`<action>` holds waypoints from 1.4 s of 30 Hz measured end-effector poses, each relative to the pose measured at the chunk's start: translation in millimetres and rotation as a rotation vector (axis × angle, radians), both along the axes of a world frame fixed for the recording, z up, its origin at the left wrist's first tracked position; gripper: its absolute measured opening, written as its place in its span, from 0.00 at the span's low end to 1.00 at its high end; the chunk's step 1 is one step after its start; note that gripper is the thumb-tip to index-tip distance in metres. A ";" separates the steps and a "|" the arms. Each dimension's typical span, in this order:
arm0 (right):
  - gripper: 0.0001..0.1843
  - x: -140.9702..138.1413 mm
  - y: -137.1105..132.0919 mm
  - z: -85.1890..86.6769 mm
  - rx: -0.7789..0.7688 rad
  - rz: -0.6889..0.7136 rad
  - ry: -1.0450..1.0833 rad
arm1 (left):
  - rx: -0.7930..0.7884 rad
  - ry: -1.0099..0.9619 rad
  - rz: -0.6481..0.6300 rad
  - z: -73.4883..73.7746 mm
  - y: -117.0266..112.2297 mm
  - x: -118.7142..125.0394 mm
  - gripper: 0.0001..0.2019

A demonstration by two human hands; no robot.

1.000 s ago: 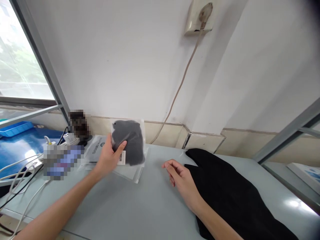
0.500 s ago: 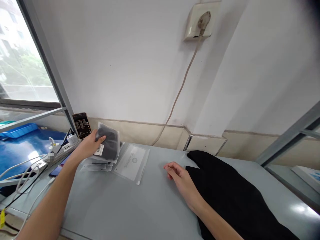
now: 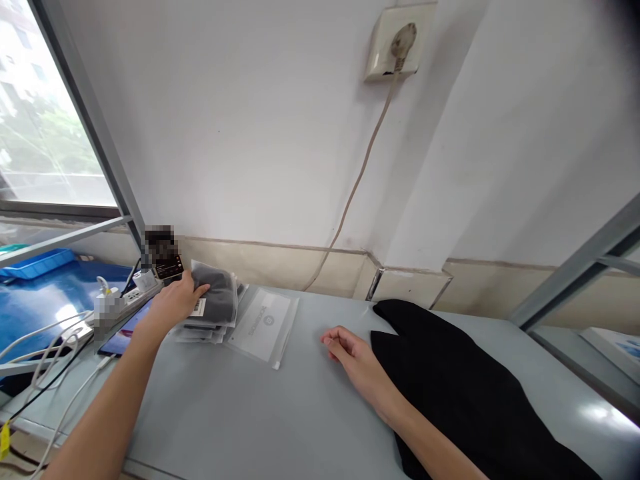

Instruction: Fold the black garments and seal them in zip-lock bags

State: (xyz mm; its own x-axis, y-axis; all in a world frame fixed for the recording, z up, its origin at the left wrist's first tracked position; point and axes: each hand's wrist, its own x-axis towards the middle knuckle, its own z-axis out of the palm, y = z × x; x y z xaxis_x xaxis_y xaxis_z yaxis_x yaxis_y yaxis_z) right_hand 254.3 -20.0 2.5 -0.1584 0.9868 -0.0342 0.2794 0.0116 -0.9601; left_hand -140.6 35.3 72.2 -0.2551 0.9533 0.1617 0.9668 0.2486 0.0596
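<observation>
My left hand [image 3: 175, 298] grips the left edge of a clear plastic bag holding a folded dark cloth [image 3: 219, 293], with the thumb on top. A white barcode label on the bag is partly covered by the fingers. Beneath it lies a stack of similar bags [image 3: 203, 332]. Flat beside the stack, to its right, is a clear zip bag [image 3: 264, 327] with grey printing. My right hand [image 3: 353, 353] hovers over the table with its fingers curled together, nothing visible in them. Under and beside the right forearm spreads a black garment [image 3: 450, 387].
At the left, a lit phone [image 3: 167, 260] leans upright near a power strip [image 3: 145, 287] with tangled cables. Another phone [image 3: 117, 341] lies charging. Metal frame posts [image 3: 575, 267] flank the grey table [image 3: 240, 413]. A cord [image 3: 367, 157] hangs from the wall socket.
My left hand has lowered slightly with the bagged cloth, which now sits lower and flatter on the stack. My right hand has shifted slightly left, still curled.
</observation>
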 end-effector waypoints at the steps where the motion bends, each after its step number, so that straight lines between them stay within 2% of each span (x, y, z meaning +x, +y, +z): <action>1: 0.17 0.1 0.6 -1.4 0.009 0.002 0.004 | -0.003 0.017 0.005 0.0 -1.1 0.4 0.29; 4: 0.17 0.3 3.0 -6.6 0.022 0.005 0.026 | 0.024 0.065 -0.005 -0.9 -4.3 3.4 0.28; 8: 0.17 0.6 4.9 -11.2 0.018 0.006 0.026 | 0.185 0.175 -0.031 -3.6 -6.6 10.2 0.32; 10: 0.16 0.6 5.0 -11.7 0.021 0.006 0.021 | 0.211 0.176 -0.112 -4.2 -5.8 13.5 0.29; 13: 0.16 0.5 5.0 -11.9 0.029 -0.006 0.025 | 0.147 0.052 -0.233 -5.1 -2.5 19.2 0.22; 15: 0.16 0.8 5.2 -12.2 0.027 -0.004 0.020 | 0.131 -0.012 -0.216 -7.4 -0.3 24.8 0.21; 18: 0.17 1.7 5.7 -13.0 0.023 0.011 0.006 | 0.143 -0.045 -0.163 -13.8 0.4 34.8 0.29; 21: 0.17 2.3 5.8 -13.3 0.039 0.021 0.009 | 0.127 -0.018 -0.168 -20.6 -1.5 41.9 0.33; 27: 0.18 2.2 5.8 -12.4 0.024 0.018 -0.016 | 0.081 -0.022 -0.190 -25.2 -2.7 40.1 0.35; 37: 0.17 1.3 4.9 -10.8 0.027 0.015 0.007 | 0.024 0.045 -0.138 -28.0 -5.4 44.6 0.31; 42: 0.16 0.9 3.4 -4.7 0.005 0.026 0.016 | 0.141 0.171 -0.212 -30.3 -5.2 48.8 0.25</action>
State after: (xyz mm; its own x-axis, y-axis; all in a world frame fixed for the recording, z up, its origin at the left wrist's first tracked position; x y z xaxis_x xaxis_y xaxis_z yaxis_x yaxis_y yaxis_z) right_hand 255.2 -16.6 -2.2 -0.1845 0.9825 -0.0261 0.2631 0.0237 -0.9645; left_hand -91.7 30.1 42.0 -0.0102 0.9475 0.3197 0.9952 0.0407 -0.0889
